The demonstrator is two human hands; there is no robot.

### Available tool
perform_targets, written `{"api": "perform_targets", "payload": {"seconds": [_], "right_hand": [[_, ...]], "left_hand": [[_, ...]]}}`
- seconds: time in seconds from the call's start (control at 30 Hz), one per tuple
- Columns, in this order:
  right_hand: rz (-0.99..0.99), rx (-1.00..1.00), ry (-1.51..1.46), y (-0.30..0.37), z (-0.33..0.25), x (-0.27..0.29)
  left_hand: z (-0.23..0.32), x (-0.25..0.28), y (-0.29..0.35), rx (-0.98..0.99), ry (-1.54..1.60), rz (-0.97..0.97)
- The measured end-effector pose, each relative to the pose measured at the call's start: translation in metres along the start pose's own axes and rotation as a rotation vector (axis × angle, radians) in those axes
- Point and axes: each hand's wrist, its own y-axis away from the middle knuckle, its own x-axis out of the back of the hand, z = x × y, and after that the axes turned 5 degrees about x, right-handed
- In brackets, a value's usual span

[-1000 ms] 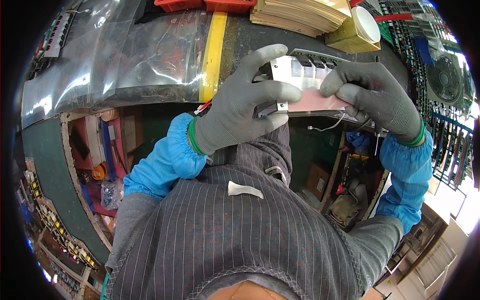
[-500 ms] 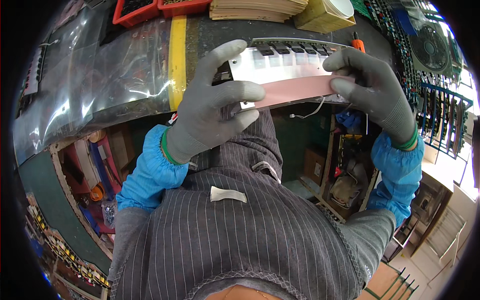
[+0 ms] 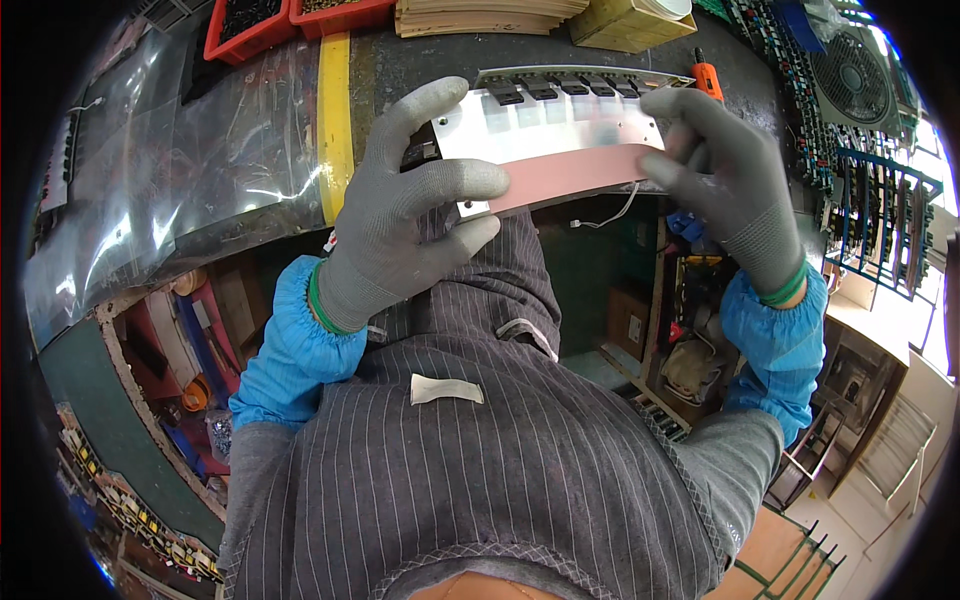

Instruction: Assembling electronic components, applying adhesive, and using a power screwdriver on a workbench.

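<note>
Pink strip point(image 3: 575, 175) edges metal panel point(image 3: 540, 125)
Left hand point(image 3: 400, 205), fingers spread, grips one end; right hand point(image 3: 735, 180), fingers parted, meets the other — hold unclear — dark bench point(image 3: 420, 62) leaves room beyond.

Between the gray-gloved left hand point(image 3: 410, 205) and gray-gloved right hand point(image 3: 738, 185), I see a long pink strip point(image 3: 570, 177) along a flat metal panel's point(image 3: 545, 130) near edge. Behind, red plastic bins point(image 3: 345, 20) sit left of stacked tan sheets point(image 3: 480, 20).

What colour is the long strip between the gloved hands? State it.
The strip is pale pink; it shows in the head view.
</note>
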Motion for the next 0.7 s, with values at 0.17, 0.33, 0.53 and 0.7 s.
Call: {"api": "perform_targets", "payload": {"seconds": [0.17,0.33,0.53,0.7], "right_hand": [[0.207,-0.079,0.066,0.018,0.009,0.022],[0.381,0.241,0.115,0.036,-0.013,-0.019],[0.3,0.506,0.161,0.029,-0.043,-0.078],[0.3,0.514,0.179,0.026,-0.047,-0.093]], "left_hand": [[-0.002,0.002,0.0,-0.003,-0.031,0.0],[-0.003,0.004,0.001,-0.019,-0.041,-0.011],[0.002,-0.004,-0.004,0.029,0.029,0.062],[0.005,-0.002,-0.004,0.04,0.003,0.066]]}}
